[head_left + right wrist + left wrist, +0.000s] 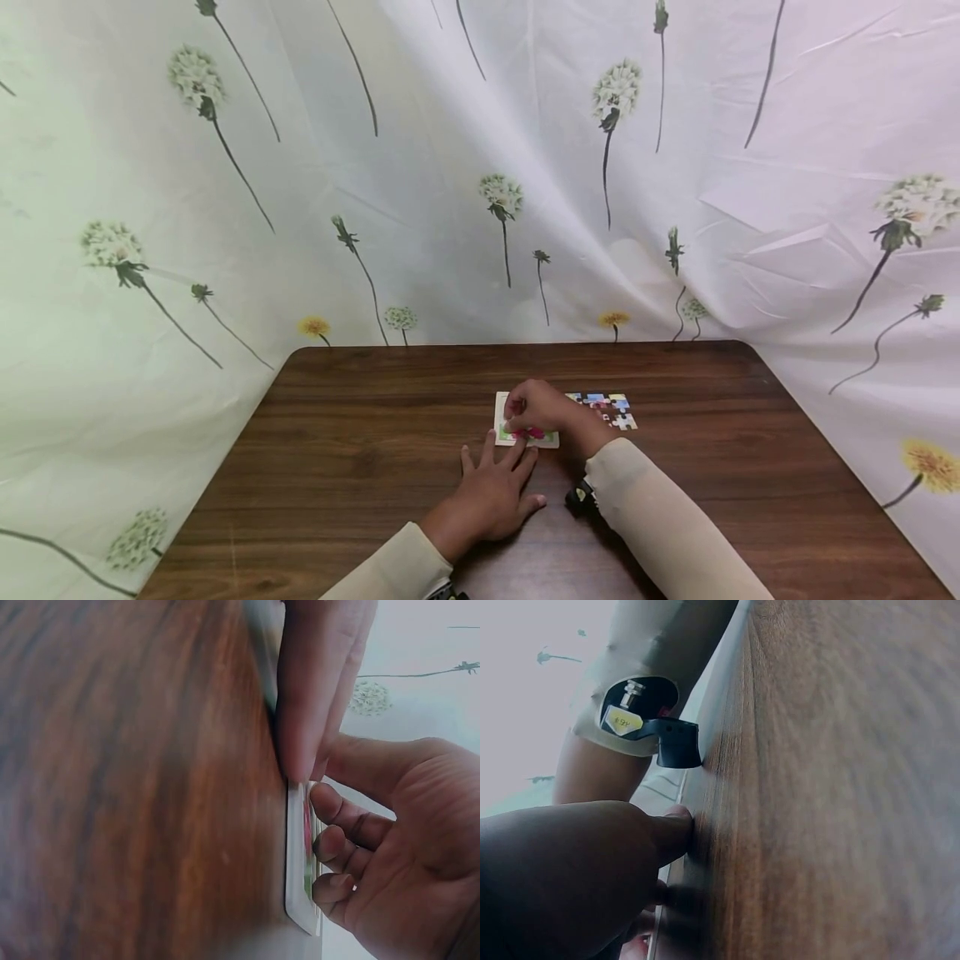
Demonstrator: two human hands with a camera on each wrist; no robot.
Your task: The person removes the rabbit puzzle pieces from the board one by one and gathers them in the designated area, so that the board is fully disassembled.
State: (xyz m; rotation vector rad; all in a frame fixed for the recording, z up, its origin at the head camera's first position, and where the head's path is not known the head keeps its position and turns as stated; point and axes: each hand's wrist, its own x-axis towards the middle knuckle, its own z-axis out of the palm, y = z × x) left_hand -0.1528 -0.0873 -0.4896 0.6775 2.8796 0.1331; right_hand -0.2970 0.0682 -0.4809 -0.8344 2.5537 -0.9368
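Note:
A small picture puzzle in a white-framed tray [551, 444], green and pink inside, lies on the table. My left hand [491, 496] is spread flat with its fingertips on the tray's near edge. Over the tray my right hand [538, 407] bends down, fingers curled and thumb tip low at the left part of the picture. In the right wrist view several curled right fingertips [330, 844] touch or nearly touch the tray's face. A left finger [304, 712] hides the right thumb's tip, so whether a piece is pinched there cannot be seen.
Loose puzzle pieces [621, 404] lie grouped right of the tray, partly behind my right wrist. The brown wooden table [337, 467] runs back to a white flowered cloth [450, 167]. A black wrist camera [580, 497] sits under my right sleeve.

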